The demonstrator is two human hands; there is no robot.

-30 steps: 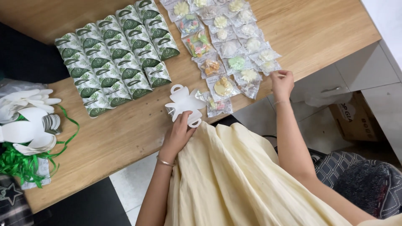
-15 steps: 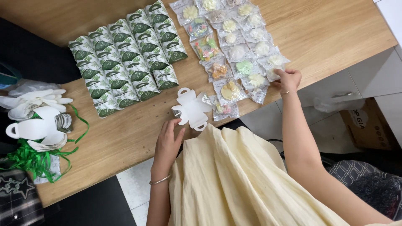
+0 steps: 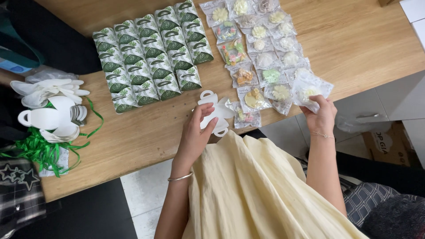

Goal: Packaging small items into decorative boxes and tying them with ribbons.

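Observation:
My left hand [image 3: 195, 135] rests on a flat white die-cut paper box blank [image 3: 215, 109] lying at the near table edge, fingers curled onto it. My right hand [image 3: 321, 116] holds up a clear plastic packet with a pale flower-shaped piece [image 3: 310, 90], lifted just off the table's near right edge. Beside it lie rows of several similar clear packets [image 3: 259, 44] with white, green and orange pieces. Folded green-and-white leaf-print boxes [image 3: 155, 53] stand in rows left of the packets.
A stack of flat white box blanks [image 3: 51, 117] and green curling ribbon [image 3: 42, 152] lie at the table's left end. The wooden table [image 3: 363, 40] ends right of the packets; a cardboard box [image 3: 380, 141] sits on the tiled floor below. A cream garment covers my lap.
My right hand has picked a packet off the table and lifted it toward me. My left hand moved forward back onto the white box blank. The view shifted.

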